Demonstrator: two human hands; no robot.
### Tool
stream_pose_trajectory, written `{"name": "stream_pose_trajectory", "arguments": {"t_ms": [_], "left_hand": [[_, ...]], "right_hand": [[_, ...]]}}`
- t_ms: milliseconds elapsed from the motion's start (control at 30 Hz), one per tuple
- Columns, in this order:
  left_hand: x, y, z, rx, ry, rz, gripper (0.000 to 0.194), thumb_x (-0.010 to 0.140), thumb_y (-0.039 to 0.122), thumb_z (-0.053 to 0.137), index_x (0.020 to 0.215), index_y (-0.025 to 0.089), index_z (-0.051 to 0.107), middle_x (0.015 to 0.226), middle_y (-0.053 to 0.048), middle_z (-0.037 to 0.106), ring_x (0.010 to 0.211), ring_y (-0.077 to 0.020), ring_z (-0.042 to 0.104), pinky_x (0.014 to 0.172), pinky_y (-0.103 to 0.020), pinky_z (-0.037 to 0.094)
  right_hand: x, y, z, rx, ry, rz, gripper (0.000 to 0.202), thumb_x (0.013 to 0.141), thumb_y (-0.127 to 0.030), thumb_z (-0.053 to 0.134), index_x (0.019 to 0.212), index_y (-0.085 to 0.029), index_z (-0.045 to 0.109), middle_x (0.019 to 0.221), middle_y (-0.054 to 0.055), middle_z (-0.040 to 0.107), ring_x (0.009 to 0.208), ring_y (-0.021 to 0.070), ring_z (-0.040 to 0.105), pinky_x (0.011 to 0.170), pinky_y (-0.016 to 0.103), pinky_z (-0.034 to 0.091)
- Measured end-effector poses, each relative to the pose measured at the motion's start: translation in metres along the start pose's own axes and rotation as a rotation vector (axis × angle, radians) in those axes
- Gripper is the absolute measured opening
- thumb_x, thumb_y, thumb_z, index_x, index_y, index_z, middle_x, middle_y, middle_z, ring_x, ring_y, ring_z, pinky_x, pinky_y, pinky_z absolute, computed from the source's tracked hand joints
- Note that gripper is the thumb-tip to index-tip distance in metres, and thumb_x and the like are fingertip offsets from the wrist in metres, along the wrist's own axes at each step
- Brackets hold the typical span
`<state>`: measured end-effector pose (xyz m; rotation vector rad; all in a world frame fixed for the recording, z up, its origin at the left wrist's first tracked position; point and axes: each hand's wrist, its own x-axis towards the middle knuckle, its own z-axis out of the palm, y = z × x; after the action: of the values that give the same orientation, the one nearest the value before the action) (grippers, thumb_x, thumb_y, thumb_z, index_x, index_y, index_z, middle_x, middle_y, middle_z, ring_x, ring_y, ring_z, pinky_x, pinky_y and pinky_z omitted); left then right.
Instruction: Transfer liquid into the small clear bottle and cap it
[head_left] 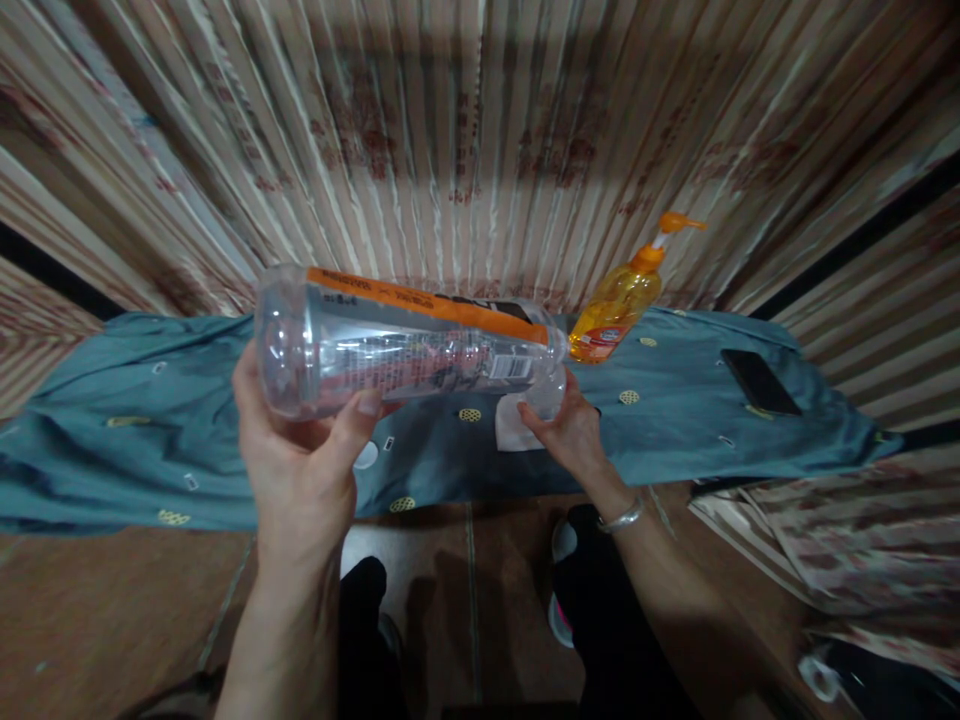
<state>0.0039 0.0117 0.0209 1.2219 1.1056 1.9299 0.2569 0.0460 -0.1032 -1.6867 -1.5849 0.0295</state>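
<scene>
My left hand (300, 440) is wrapped round the wide, rounded left end of a large clear plastic bottle (420, 345) with an orange and black label. The bottle lies sideways in the air above the cloth-covered surface, and no liquid shows in it. At its narrower right end, my right hand (574, 430) is closed round a small clear plastic piece (550, 393). Whether that piece is separate from the bottle I cannot tell. Below the right hand lies a white folded tissue or cloth (514, 430), partly covered by the hand.
An orange pump bottle (615, 310) with yellow-orange liquid stands behind the right hand. A black phone (760, 382) lies farther right on the teal patterned cloth (427, 460). A white disc (366, 456) shows near the front edge. Pleated curtains (465, 130) hang behind.
</scene>
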Motion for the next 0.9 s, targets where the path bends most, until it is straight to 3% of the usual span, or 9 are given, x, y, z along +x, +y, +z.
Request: {"name": "stream_pose_trajectory", "arguments": {"t_ms": [367,700,900], "left_hand": [[-0.0008,0.0043,0.0027,-0.04,0.037,-0.039,0.059,0.047,0.028,0.091,0.098,0.023,0.061,0.111,-0.005,0.061,0.087,-0.0215,0.063,0.067,-0.045,0.063],[-0.0007,0.0016,0.0004,0.008,-0.012,-0.002,0.054,0.055,0.035,0.089,0.1,0.026,0.061,0.111,-0.005,0.058,0.093,-0.0236,0.063,0.073,-0.052,0.063],[0.0001,0.0021,0.0013,-0.014,0.002,-0.014,0.056,0.051,0.033,0.091,0.098,0.024,0.06,0.112,-0.006,0.058,0.091,-0.0244,0.063,0.071,-0.054,0.063]], "right_hand": [[0.0002,0.0006,0.0,0.015,0.0,-0.007,0.07,0.077,-0.047,0.066,0.136,-0.011,0.05,0.116,0.018,0.073,0.103,0.0306,0.072,0.087,0.043,0.058],[0.0006,-0.0008,-0.0008,0.02,-0.001,0.004,0.072,0.077,-0.05,0.066,0.136,-0.011,0.05,0.116,0.018,0.073,0.103,0.0314,0.072,0.086,0.043,0.058],[0.0005,0.0004,-0.0006,0.015,0.001,-0.011,0.072,0.077,-0.051,0.065,0.135,-0.01,0.05,0.115,0.019,0.073,0.102,0.0325,0.072,0.085,0.044,0.058]]}}
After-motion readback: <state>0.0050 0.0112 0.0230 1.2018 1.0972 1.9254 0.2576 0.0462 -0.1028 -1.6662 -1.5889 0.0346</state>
